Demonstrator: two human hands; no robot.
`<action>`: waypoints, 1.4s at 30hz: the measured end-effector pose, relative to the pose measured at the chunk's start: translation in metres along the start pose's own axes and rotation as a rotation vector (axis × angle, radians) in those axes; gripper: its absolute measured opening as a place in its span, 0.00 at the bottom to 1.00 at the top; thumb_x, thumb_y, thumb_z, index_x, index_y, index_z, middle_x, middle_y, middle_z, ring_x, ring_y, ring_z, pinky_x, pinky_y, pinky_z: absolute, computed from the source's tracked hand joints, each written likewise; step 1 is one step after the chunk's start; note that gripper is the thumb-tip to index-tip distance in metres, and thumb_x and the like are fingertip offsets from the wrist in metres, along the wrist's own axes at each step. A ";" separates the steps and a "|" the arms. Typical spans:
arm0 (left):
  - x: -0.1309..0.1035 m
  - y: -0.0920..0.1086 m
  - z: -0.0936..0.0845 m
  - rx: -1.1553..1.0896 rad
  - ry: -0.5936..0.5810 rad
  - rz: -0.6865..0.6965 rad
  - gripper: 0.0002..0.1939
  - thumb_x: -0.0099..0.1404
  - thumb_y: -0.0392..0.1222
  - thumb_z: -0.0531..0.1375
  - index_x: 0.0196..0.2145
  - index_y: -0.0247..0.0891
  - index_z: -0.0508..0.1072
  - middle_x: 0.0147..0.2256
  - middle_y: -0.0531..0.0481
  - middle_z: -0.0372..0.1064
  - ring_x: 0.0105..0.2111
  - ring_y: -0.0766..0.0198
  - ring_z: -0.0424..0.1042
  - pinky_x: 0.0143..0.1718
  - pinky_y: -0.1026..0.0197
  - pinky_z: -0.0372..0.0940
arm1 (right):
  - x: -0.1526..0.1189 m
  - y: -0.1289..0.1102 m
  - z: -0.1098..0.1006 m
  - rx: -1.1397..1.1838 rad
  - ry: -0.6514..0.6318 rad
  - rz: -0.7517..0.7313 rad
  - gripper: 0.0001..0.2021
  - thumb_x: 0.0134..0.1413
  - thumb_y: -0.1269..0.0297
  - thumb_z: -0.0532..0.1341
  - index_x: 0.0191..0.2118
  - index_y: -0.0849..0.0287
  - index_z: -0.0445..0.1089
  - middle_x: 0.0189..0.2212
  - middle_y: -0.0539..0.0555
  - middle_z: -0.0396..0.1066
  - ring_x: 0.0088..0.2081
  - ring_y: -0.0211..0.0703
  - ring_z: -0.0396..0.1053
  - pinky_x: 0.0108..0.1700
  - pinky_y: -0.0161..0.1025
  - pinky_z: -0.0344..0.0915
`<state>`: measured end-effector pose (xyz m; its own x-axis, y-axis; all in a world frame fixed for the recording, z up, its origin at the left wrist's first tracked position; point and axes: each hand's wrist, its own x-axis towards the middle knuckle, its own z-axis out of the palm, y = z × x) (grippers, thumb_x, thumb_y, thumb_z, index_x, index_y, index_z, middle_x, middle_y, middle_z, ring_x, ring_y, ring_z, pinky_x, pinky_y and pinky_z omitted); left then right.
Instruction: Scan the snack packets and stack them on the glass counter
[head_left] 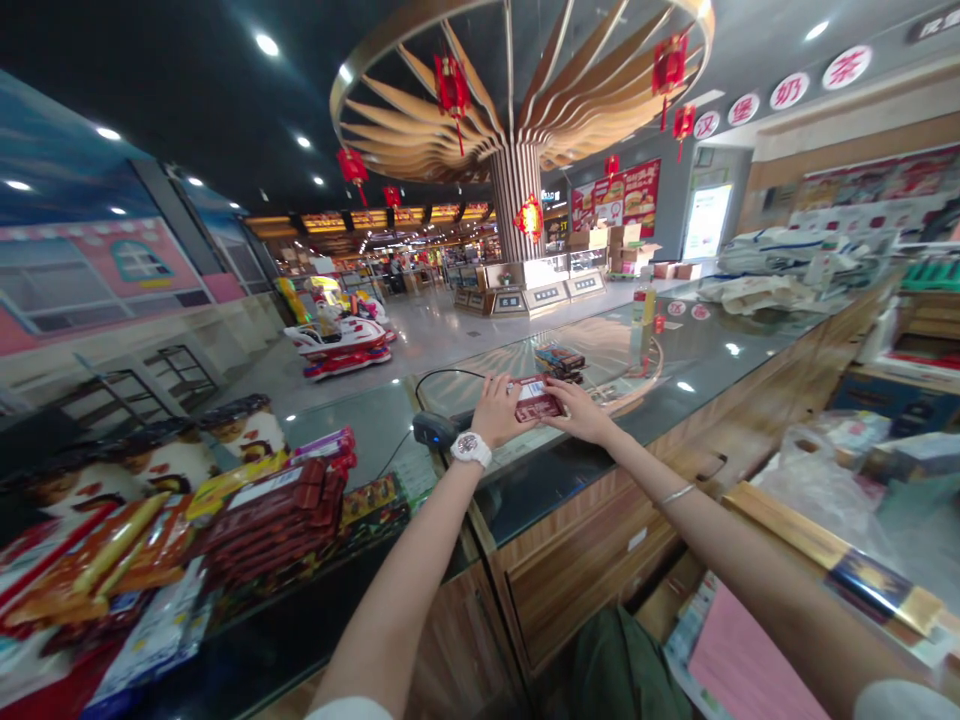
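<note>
Both my hands grip a dark red snack packet (538,402) above the glass counter, its pale barcode label facing up. My left hand (495,410), with a white watch at the wrist, closes on its left edge. The right edge is pinched in my right hand (581,412). Close by my left wrist lies a black barcode scanner (433,430) with a small blue light and a cable. Just beyond my hands is a small pile of dark packets (561,360) on the counter. Similar dark red packets (274,515) are stacked at the left.
Colourful snack bags (127,550) crowd the left of the counter (690,370). A bottle (643,305) stands beyond my right hand, and white bags (772,265) lie farther right. Below, an open drawer area holds a pink sheet (742,650) and a gold box (832,555).
</note>
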<state>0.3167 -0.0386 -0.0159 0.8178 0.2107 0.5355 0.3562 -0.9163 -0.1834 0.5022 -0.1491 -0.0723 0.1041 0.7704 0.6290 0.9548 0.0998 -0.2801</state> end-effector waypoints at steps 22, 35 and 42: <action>-0.105 -0.082 -0.104 0.126 0.128 -0.132 0.30 0.57 0.60 0.63 0.50 0.38 0.69 0.59 0.37 0.61 0.64 0.46 0.56 0.69 0.37 0.44 | 0.080 -0.134 0.005 0.039 -0.049 -0.394 0.41 0.51 0.54 0.65 0.68 0.57 0.51 0.68 0.63 0.51 0.69 0.55 0.47 0.68 0.58 0.42; -0.137 -0.092 -0.119 0.283 0.123 -0.257 0.25 0.58 0.49 0.64 0.51 0.36 0.68 0.61 0.34 0.60 0.65 0.45 0.55 0.68 0.38 0.45 | 0.109 -0.181 0.056 0.036 0.086 -0.557 0.36 0.45 0.63 0.65 0.63 0.59 0.60 0.62 0.64 0.59 0.66 0.58 0.54 0.68 0.61 0.44; -0.136 -0.088 -0.112 0.260 0.109 -0.191 0.25 0.57 0.44 0.66 0.50 0.37 0.67 0.65 0.32 0.55 0.65 0.45 0.55 0.67 0.37 0.47 | 0.097 -0.175 0.054 0.000 0.151 -0.554 0.30 0.47 0.61 0.65 0.58 0.58 0.64 0.62 0.63 0.60 0.66 0.57 0.54 0.68 0.60 0.45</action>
<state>0.1236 -0.0245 0.0200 0.6769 0.3196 0.6631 0.6131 -0.7433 -0.2676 0.3303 -0.0581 -0.0012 -0.3730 0.5050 0.7784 0.8783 0.4627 0.1207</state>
